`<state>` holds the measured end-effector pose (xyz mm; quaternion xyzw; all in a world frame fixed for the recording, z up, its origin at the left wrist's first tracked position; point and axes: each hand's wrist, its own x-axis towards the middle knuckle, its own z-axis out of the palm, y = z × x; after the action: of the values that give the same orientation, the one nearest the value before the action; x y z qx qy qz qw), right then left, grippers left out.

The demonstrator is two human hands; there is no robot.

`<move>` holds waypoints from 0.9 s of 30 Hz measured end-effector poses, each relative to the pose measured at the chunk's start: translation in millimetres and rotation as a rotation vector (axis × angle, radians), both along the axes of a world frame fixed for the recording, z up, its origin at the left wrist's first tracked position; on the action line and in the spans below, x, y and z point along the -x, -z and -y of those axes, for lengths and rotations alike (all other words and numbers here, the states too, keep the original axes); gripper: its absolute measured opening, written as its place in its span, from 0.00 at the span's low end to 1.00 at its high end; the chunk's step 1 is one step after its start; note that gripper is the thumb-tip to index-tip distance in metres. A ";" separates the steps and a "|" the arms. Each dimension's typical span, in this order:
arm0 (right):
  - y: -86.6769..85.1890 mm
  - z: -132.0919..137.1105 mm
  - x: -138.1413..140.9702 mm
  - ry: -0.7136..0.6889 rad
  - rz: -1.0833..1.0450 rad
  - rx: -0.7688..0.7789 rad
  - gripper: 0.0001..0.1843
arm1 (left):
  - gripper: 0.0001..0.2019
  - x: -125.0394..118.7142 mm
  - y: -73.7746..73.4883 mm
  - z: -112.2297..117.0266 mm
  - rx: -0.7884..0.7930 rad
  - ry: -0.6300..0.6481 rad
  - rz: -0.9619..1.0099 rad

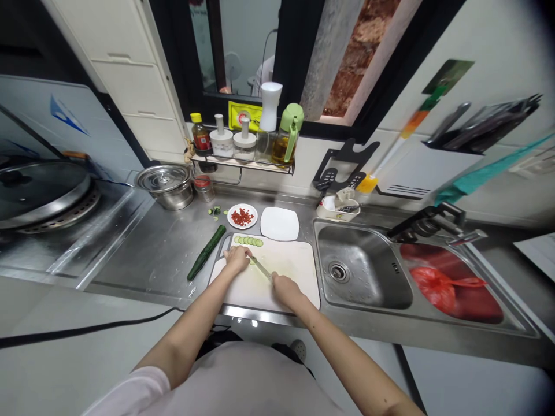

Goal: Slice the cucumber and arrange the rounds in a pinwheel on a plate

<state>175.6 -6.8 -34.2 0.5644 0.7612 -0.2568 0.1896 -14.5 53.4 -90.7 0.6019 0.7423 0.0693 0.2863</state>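
- cucumber piece being pinched by left hand, best kept curled back
- knife gripped by right hand, at left's four o'clock; thin strokes advised

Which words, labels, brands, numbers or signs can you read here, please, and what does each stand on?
No text is clear enough to quote.
Yellow packet on the shelf: print too small and blurred.
Yellow-capped bottle: red label, too small to read.
Blue emblem on the panel at left: no readable words.
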 end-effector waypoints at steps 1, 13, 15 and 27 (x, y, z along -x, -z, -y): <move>-0.3 -0.6 -1.1 -0.006 0.001 -0.005 0.19 | 0.12 0.4 -0.3 -0.5 0.003 0.005 -0.001; -4.1 -2.8 -2.8 0.000 -0.009 -0.001 0.20 | 0.13 3.3 -2.1 -4.5 0.029 0.048 0.009; -6.3 -3.1 -0.6 0.011 -0.007 0.012 0.20 | 0.13 3.0 -3.0 -4.6 0.034 0.046 0.008; -3.3 24.2 -34.5 0.176 -0.079 -0.036 0.15 | 0.10 -5.1 -5.3 -1.2 -0.004 0.071 -0.080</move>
<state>210.2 -30.9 -30.9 0.6219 0.7200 -0.2811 0.1259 -9.4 54.5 -85.3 0.6308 0.7311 0.0363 0.2575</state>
